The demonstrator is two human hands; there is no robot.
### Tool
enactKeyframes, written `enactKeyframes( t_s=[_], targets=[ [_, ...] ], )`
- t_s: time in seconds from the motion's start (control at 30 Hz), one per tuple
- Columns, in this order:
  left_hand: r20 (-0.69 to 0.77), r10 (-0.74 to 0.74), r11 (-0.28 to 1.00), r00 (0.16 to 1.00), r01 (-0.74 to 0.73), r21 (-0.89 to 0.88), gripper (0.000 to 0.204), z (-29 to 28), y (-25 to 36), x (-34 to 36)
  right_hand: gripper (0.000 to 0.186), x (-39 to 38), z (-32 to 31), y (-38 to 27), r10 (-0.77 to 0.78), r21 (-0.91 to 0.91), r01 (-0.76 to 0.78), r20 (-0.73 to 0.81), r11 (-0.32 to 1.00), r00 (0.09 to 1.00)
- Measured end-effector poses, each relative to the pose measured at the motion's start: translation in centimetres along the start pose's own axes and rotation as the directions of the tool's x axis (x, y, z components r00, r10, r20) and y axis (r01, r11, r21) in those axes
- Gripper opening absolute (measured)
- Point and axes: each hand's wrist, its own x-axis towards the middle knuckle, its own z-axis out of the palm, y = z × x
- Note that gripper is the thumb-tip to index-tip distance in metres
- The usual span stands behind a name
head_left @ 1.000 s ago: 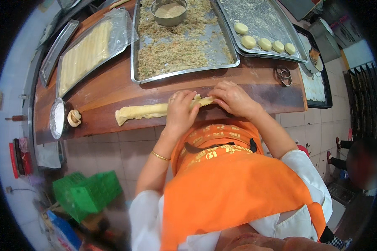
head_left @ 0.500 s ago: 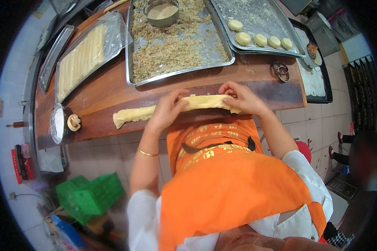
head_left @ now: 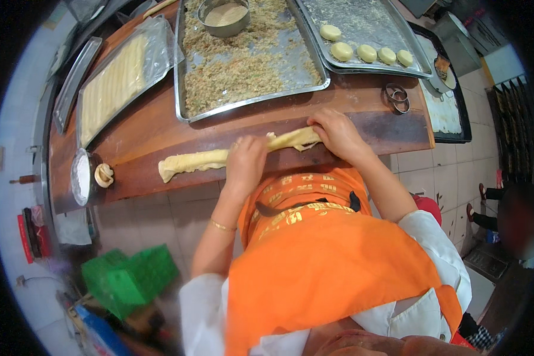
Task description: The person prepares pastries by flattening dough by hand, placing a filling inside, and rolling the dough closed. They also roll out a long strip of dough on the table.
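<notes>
A long pale yellow dough roll (head_left: pixel 193 162) lies along the near edge of the wooden table (head_left: pixel 142 133), with a twisted, ragged right part. My left hand (head_left: pixel 248 155) is closed on its middle, fingertips partly hidden. My right hand (head_left: pixel 333 133) pinches its right end, thumb and fingers together. To the left sit a metal bowl of white powder (head_left: pixel 82 178) and a small coiled dough piece (head_left: pixel 104 175).
Behind are a bagged tray of dough strips (head_left: pixel 110 83), a tray of crumbly mixture (head_left: pixel 243 83) holding a sieve (head_left: pixel 226 28), and a tray with pale discs (head_left: pixel 366 53). Metal rings (head_left: pixel 397 99) lie right. A person's legs (head_left: pixel 485 221) show at far right.
Over the last second the roll's right part was stretched straight, then twisted again. My left hand moved left and back right, fingers curling more; my right hand shifted right and up.
</notes>
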Motion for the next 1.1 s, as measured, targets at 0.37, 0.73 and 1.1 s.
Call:
enactKeyframes(
  t_s=[0.37, 0.73, 1.1],
  targets=[
    [0.172, -0.157, 0.976, 0.972, 0.180, -0.126, 0.017, 2.0, -1.9, 4.1, 0.021, -1.2, 0.7, -3.1, -0.271, -0.125, 0.265, -0.030, 0.956, 0.962],
    [0.112, -0.199, 0.978, 0.973, 0.205, -0.042, 0.012, 1.1, 0.6, 6.6, 0.013, -1.0, 1.0, -0.6, -0.137, 0.101, 0.175, -0.300, 0.979, 0.944],
    [-0.102, -0.126, 0.872, 0.987, 0.061, -0.486, 0.013, 4.9, 6.3, 6.1, 0.021, -1.7, -1.8, -1.9, 0.088, 0.426, 0.007, -0.203, 0.905, 0.975]
  ],
)
